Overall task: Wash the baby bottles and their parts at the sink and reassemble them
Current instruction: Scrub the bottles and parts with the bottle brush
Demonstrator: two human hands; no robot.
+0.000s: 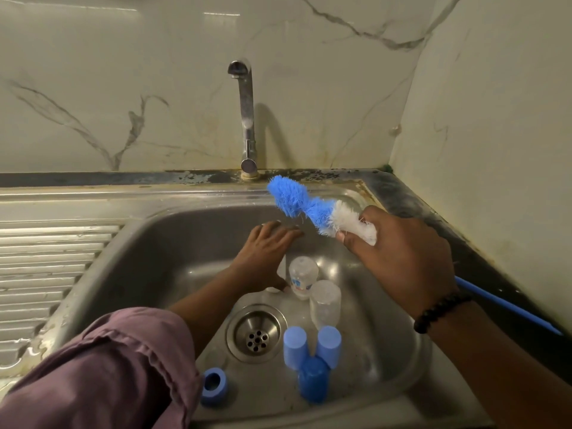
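- Head view, only one available:
- Right hand [399,261] is gripping the bottle brush [312,209] up at the white bristles, fingers [346,239] curled round the head, not the blue handle [507,311] that is trailing back past the wrist.
- Left hand [266,252] is reaching into the sink [173,243], fingers straight and spread, lying flat against the back wall of the basin and holding nothing.
- Two clear baby bottles [305,277] are standing upside down just behind the drain [256,335]; the second one [325,305] is touching the first. One is showing a printed label, the other is looking plain and cloudy-wet.
- Three blue caps [295,348] are clustered mouth-down right of the drain, touching each other; a blue screw ring [214,387] is sitting apart at the near left.
- Tap [246,119] is looking off, no water stream visible.
- Risks, as I judge them:
  - Grip on the bristles is giving poor control; the long handle is likely to swing and clip the desk edge or wall.
  - Left forearm is passing just beside the inverted bottles; a sweep back would probably topple them onto the caps.
  - The wet clear plastic is probably slippery for a one-handed pick-up.
  - Teats: can't spot them from here.
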